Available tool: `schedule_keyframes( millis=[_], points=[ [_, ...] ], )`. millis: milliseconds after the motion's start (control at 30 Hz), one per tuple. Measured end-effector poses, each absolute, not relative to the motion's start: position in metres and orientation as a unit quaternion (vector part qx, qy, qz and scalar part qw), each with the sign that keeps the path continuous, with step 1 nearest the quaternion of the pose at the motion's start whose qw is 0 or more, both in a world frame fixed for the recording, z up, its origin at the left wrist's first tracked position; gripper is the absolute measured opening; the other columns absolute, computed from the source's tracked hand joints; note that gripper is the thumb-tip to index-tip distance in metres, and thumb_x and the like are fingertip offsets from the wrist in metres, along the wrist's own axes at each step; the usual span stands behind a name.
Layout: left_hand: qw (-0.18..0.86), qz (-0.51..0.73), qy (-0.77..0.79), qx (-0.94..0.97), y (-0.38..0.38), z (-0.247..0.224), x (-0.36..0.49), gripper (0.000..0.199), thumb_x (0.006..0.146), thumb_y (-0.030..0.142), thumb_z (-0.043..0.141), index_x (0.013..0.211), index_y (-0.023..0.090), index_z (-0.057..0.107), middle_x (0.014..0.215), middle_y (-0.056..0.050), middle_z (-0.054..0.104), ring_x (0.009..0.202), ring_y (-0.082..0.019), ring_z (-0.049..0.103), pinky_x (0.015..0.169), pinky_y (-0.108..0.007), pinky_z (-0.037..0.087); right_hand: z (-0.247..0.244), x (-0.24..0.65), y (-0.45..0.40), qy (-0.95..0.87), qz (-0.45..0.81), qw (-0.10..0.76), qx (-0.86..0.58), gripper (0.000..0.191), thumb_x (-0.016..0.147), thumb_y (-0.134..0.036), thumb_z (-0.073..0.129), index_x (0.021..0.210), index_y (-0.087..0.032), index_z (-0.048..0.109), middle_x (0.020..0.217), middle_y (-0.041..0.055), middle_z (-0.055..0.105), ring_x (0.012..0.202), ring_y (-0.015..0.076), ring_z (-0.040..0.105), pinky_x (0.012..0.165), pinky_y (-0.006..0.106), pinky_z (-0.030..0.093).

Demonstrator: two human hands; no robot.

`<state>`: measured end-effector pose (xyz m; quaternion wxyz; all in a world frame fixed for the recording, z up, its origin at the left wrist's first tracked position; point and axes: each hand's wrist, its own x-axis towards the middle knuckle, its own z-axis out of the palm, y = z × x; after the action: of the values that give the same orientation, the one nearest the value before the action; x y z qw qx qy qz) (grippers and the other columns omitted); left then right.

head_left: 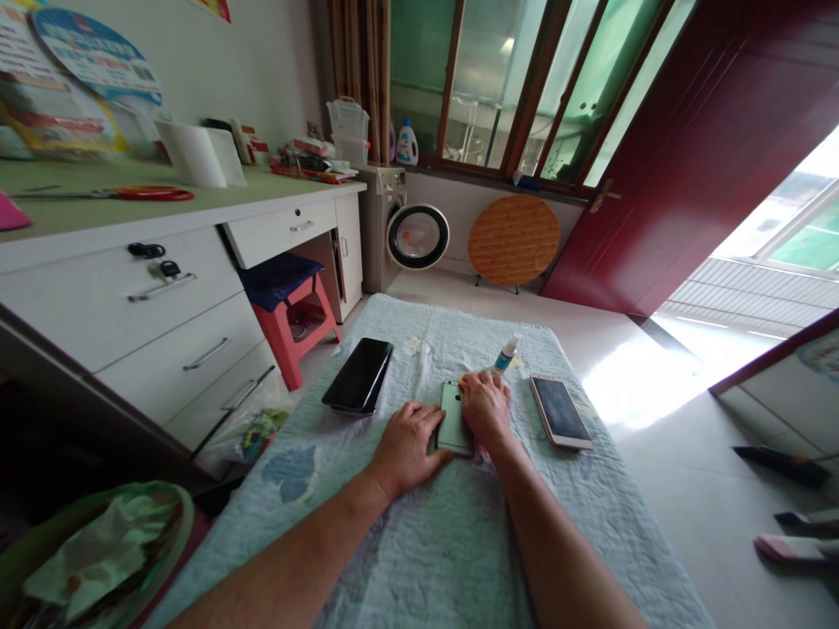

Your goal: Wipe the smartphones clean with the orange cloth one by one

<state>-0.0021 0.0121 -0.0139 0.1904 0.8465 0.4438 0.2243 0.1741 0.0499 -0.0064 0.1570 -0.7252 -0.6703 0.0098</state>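
A smartphone [452, 419] lies back side up on the cloth-covered table, its camera end pointing away from me. My left hand [407, 444] grips its left edge, with the thumb at the near end. On the phone's right side, my right hand [486, 409] presses down with curled fingers on an orange cloth [464, 383], mostly hidden under them. A pinkish bit shows below that palm. Just beyond the right hand stands a small spray bottle [504, 354] with a blue label. To the right lies a white-framed phone [561, 411], screen up. On the left, a black phone [359, 376] rests on another flat item.
A pale blue quilted cover [419, 542] drapes the table. Left of it are a desk with drawers [157, 288], a red stool [294, 323] and a waste bin [187, 524]. Farther off are a washing machine [377, 236] with its door open, a round wooden tabletop [515, 240] and a red door [655, 175].
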Motion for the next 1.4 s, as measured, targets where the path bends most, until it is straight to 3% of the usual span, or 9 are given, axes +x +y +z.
schedule_keyframes(
  millis=[267,667,833,1100,1400],
  points=[
    [0.195,0.222,0.444,0.846,0.013,-0.014,-0.003,0.057,0.076,0.044,0.073,0.127,0.021,0.058,0.132,-0.007,0.06,0.119,-0.032,0.048,0.103,-0.045,0.04,-0.007,0.17,0.051,-0.68,0.012,0.147,-0.718,0.028,0.097,-0.029,0.039,0.1,-0.025,0.066,0.107,0.0084,0.059,0.101,0.0241,0.046,0.087,0.037,0.028],
    [0.21,0.223,0.443,0.843,0.009,-0.006,-0.001,0.051,0.078,0.041,0.07,0.125,0.023,0.058,0.12,-0.005,0.065,0.114,-0.03,0.05,0.1,-0.043,0.041,-0.004,0.155,0.049,-0.753,0.045,0.132,-0.643,0.033,0.096,-0.035,0.043,0.127,-0.034,0.056,0.133,0.0014,0.053,0.119,0.0249,0.037,0.1,0.039,0.023],
    [0.211,0.225,0.441,0.843,0.01,-0.008,-0.001,0.053,0.078,0.041,0.07,0.127,0.025,0.056,0.123,-0.004,0.064,0.115,-0.03,0.049,0.103,-0.043,0.038,0.0,0.155,0.045,-0.761,0.035,0.139,-0.632,0.031,0.098,-0.033,0.041,0.124,-0.034,0.058,0.127,0.0013,0.055,0.116,0.0229,0.039,0.098,0.036,0.025],
    [0.207,0.224,0.451,0.839,0.01,-0.009,-0.001,0.053,0.079,0.042,0.069,0.126,0.024,0.055,0.124,-0.006,0.062,0.116,-0.031,0.05,0.099,-0.044,0.04,0.003,0.154,0.037,-0.779,0.034,0.16,-0.606,0.025,0.097,-0.028,0.043,0.098,-0.03,0.068,0.108,0.0022,0.061,0.104,0.0209,0.043,0.094,0.034,0.026],
    [0.199,0.216,0.454,0.841,0.009,-0.006,-0.001,0.046,0.08,0.044,0.067,0.12,0.023,0.057,0.12,-0.007,0.062,0.115,-0.03,0.051,0.098,-0.043,0.04,0.0,0.157,0.034,-0.778,0.042,0.18,-0.601,0.026,0.097,-0.029,0.046,0.101,-0.032,0.071,0.106,0.0018,0.061,0.103,0.0204,0.044,0.093,0.033,0.027]
  ],
)
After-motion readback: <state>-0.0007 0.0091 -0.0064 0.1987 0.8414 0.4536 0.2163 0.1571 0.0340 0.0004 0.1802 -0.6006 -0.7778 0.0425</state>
